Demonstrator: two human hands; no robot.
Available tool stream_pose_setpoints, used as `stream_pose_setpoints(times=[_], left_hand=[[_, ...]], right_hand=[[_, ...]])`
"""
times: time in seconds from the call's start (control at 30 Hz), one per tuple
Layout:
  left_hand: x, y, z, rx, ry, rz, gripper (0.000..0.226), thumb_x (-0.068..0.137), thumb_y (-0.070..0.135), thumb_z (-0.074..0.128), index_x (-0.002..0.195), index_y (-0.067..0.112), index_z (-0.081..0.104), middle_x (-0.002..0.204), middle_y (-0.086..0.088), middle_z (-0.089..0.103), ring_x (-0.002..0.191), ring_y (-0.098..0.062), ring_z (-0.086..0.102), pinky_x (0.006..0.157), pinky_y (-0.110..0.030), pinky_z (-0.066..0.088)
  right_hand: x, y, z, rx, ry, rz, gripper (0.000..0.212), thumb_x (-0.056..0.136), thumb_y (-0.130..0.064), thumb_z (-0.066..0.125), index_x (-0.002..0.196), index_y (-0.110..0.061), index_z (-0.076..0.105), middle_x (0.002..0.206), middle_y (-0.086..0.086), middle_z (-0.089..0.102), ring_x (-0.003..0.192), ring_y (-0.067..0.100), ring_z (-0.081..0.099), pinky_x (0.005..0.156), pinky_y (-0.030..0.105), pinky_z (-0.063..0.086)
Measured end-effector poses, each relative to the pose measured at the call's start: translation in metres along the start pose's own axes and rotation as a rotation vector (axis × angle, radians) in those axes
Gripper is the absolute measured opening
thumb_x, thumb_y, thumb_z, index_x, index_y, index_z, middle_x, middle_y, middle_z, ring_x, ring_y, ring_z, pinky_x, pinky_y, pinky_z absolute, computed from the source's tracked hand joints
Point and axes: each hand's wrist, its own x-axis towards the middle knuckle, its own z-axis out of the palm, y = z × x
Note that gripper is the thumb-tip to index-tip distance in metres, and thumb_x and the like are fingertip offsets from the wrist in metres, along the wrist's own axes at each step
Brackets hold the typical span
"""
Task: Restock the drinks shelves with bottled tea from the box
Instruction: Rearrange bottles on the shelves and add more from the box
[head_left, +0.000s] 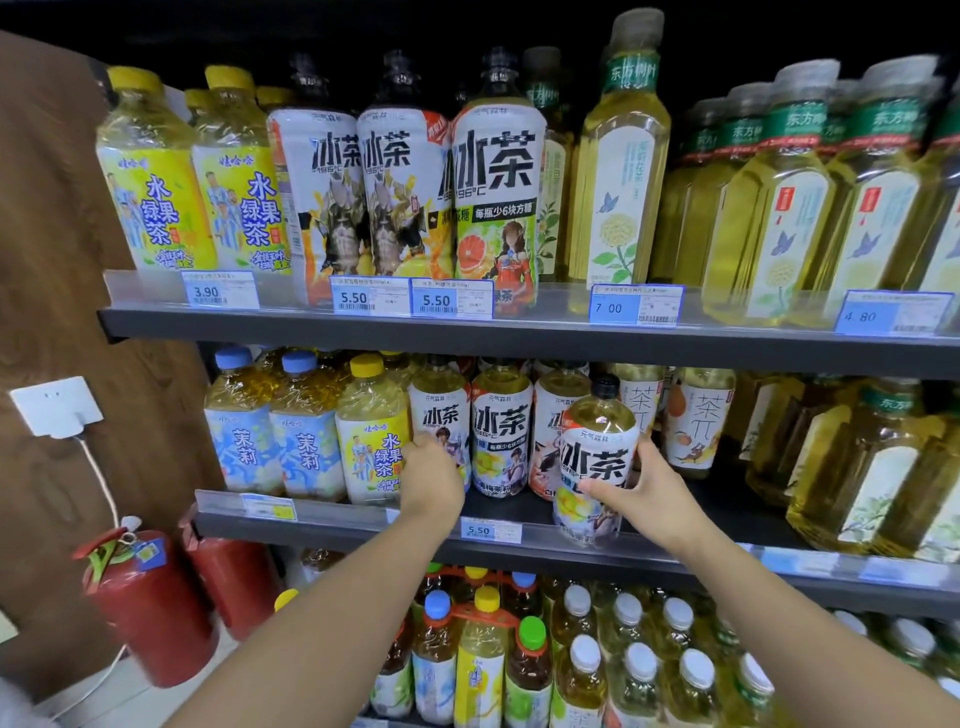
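My right hand (644, 493) grasps a black-capped, white-labelled plastic tea bottle (597, 452), centre frame, for shelving. My left hand (434, 478) touches a shelved twin (441, 410), likely making room; its grip is indiscernible.

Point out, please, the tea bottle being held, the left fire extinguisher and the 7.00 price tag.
held tea bottle (597, 457): head view, white label.
left fire extinguisher (150, 613): head view, red cylinder.
7.00 price tag (636, 305): head view, its centre.

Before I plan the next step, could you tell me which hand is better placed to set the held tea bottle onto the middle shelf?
Right. The right hand grips the tea bottle at the edge of the middle shelf; the left hand touches a shelved bottle.
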Motion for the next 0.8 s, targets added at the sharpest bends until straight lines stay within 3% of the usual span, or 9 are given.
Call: stream_pose_setpoints(times=[0.1, 0.17, 0.27, 0.4, 0.5, 0.6, 0.7, 0.8], left_hand=[[-0.001, -0.004, 0.007, -0.012, 0.038, -0.002, 0.041, 0.095, 0.006, 0.053, 0.133, -0.005, 0.04, 0.127, -0.018, 0.047, 0.115, -0.03, 0.052, 0.093, -0.032, 0.048], [-0.002, -0.007, 0.01, -0.072, 0.03, -0.003, 0.04, 0.093, 0.005, 0.053, 0.13, -0.004, 0.042, 0.128, -0.021, 0.046, 0.115, -0.035, 0.051, 0.093, -0.036, 0.044], [-0.004, -0.005, 0.013, -0.119, 0.027, -0.002, 0.045, 0.089, 0.001, 0.055, 0.131, -0.006, 0.039, 0.135, -0.025, 0.041, 0.118, -0.041, 0.05, 0.094, -0.042, 0.044], [-0.016, -0.001, 0.018, -0.158, 0.007, 0.005, 0.046, 0.092, 0.005, 0.055, 0.133, -0.007, 0.037, 0.136, -0.023, 0.041, 0.118, -0.038, 0.051, 0.092, -0.038, 0.044], [-0.032, -0.003, 0.026, -0.158, 0.012, 0.159, 0.03, 0.097, 0.009, 0.054, 0.124, -0.001, 0.045, 0.126, -0.017, 0.045, 0.105, -0.033, 0.055, 0.082, -0.035, 0.046], [-0.046, 0.004, 0.035, -0.155, 0.012, 0.344, 0.018, 0.097, 0.01, 0.05, 0.115, 0.007, 0.054, 0.116, -0.007, 0.049, 0.101, -0.024, 0.053, 0.085, -0.032, 0.044], [-0.046, 0.021, 0.043, -0.194, -0.104, 0.476, 0.017, 0.098, 0.015, 0.054, 0.113, 0.012, 0.06, 0.111, -0.003, 0.058, 0.101, -0.019, 0.057, 0.09, -0.032, 0.048], [-0.04, 0.041, 0.048, -0.219, -0.227, 0.545, 0.027, 0.099, 0.013, 0.05, 0.123, 0.014, 0.063, 0.12, -0.005, 0.065, 0.106, -0.018, 0.06, 0.095, -0.032, 0.049]], right_hand=[[0.004, 0.007, -0.003, 0.056, -0.047, 0.001, 0.083, 0.063, -0.053, 0.086, 0.132, -0.042, 0.042, 0.117, -0.019, 0.067, 0.106, 0.002, 0.064, 0.091, 0.033, 0.056], [0.003, 0.009, -0.002, 0.105, -0.07, 0.0, 0.087, 0.062, -0.055, 0.086, 0.135, -0.043, 0.04, 0.123, -0.018, 0.065, 0.112, 0.005, 0.062, 0.095, 0.037, 0.054], [0.001, 0.01, 0.0, 0.153, -0.073, -0.001, 0.089, 0.062, -0.056, 0.085, 0.137, -0.043, 0.04, 0.125, -0.018, 0.064, 0.116, 0.006, 0.061, 0.098, 0.039, 0.053], [-0.002, 0.009, 0.003, 0.188, -0.067, 0.008, 0.093, 0.06, -0.059, 0.086, 0.139, -0.042, 0.039, 0.128, -0.017, 0.063, 0.117, 0.007, 0.061, 0.098, 0.041, 0.054], [-0.004, 0.01, 0.006, 0.241, -0.055, 0.017, 0.094, 0.059, -0.058, 0.087, 0.138, -0.043, 0.04, 0.129, -0.017, 0.062, 0.12, 0.007, 0.059, 0.097, 0.041, 0.054], [-0.007, 0.012, 0.009, 0.185, -0.075, 0.009, 0.091, 0.062, -0.058, 0.085, 0.138, -0.045, 0.037, 0.128, -0.02, 0.062, 0.119, 0.003, 0.059, 0.096, 0.033, 0.053], [-0.007, 0.015, 0.013, 0.02, -0.085, -0.014, 0.096, 0.064, -0.053, 0.085, 0.142, -0.038, 0.031, 0.129, -0.018, 0.06, 0.115, 0.003, 0.058, 0.096, 0.03, 0.05], [-0.001, 0.018, 0.007, 0.001, -0.08, -0.002, 0.092, 0.062, -0.05, 0.088, 0.138, -0.036, 0.038, 0.125, -0.017, 0.063, 0.111, 0.004, 0.061, 0.094, 0.033, 0.053]])
